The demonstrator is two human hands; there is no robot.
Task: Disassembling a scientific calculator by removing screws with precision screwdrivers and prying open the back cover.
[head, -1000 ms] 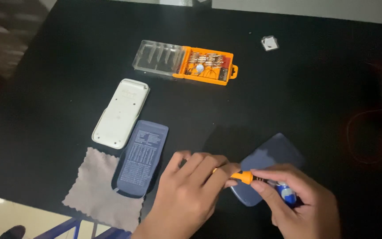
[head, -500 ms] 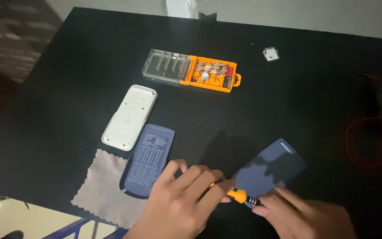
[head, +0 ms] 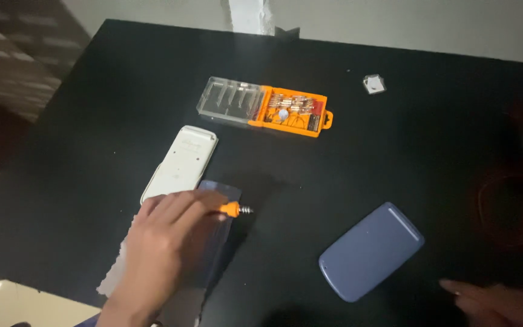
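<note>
My left hand [head: 161, 245] is shut on a small screwdriver with an orange handle [head: 232, 210], its metal tip pointing right. The hand lies over a blue calculator body [head: 220, 192] and hides most of it. A white back shell [head: 180, 162] lies just beyond, touching the blue body's far end. A blue rounded cover [head: 370, 251] lies flat to the right, with no hand on it. My right hand [head: 497, 303] is low at the bottom right edge, blurred, with nothing in it and a finger stretched out.
An open bit case [head: 264, 106], clear lid on the left and orange tray on the right, lies at the back of the black table [head: 394, 157]. A small white piece [head: 373, 83] sits far right of it. A grey cloth [head: 111, 275] peeks out under my left wrist.
The screwdriver has gone from my right hand to my left. My right hand let go of the blue cover and drew back to the bottom right. My left hand moved over the calculator.
</note>
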